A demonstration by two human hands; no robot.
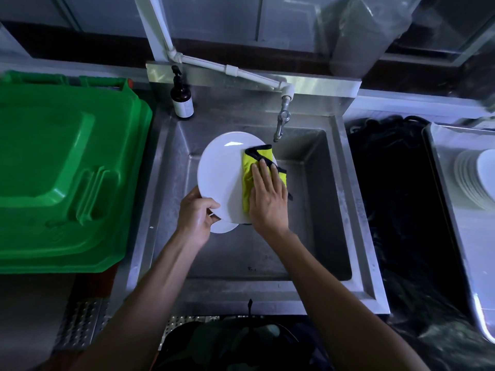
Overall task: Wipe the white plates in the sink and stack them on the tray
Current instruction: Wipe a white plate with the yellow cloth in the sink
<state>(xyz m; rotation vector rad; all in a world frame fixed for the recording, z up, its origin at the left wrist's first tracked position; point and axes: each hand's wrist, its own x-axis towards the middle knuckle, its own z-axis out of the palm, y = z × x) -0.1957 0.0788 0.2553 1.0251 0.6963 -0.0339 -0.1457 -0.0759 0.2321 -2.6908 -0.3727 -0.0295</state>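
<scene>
A steel sink (316, 167) fills the middle of the view, its basin walls rising on all sides. Open basin floor lies in front of the hands and to their right. A tap (281, 124) hangs over the back rim, just above the far edge of the held plate. A green bin lid (64, 167) crowds the sink's left rim; a black bag-lined bin (396, 199) sits against the right rim.

The left hand (195, 218) grips a white plate (222, 172) by its near left rim, thumb on top, fingers curled under, holding it tilted above the basin. The right hand (267, 202) lies flat, fingers straight, pressing a yellow cloth with black trim (250, 172) onto the plate's right half.

The plate is round, plain and glossy, with a bright highlight near its far rim. A second white plate (225, 227) peeks out beneath it, by the left hand. At the far right, a stack of white plates (471, 178) rests on a metal tray (439, 162).

A brown pump bottle (182, 97) stands on the sink's back left corner.
</scene>
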